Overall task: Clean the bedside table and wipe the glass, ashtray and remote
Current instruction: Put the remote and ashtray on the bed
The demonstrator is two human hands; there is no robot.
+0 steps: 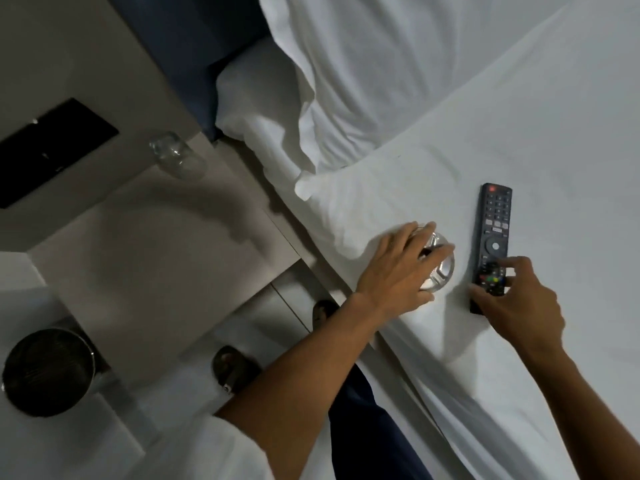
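A bedroom, quite possibly a hotel room. White sheets on the bed [519, 116] fill the right of the frame, with white pillows [329, 81] piled at top centre against a dark blue headboard [180, 36]. A pale bedside table [145, 244] sits at centre left, a drinking glass [176, 155] on its far corner, a black wall panel [52, 150] behind. A TV remote [491, 233] lies on the sheet. Lower left, a dark round bin [46, 372] on the pale floor.

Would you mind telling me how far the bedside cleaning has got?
Done: the bedside table is cleared except the glass. In hand: left hand covers the ashtray, right hand touches the remote, both on the bed. Left: no cloth visible; wiping unconfirmed.
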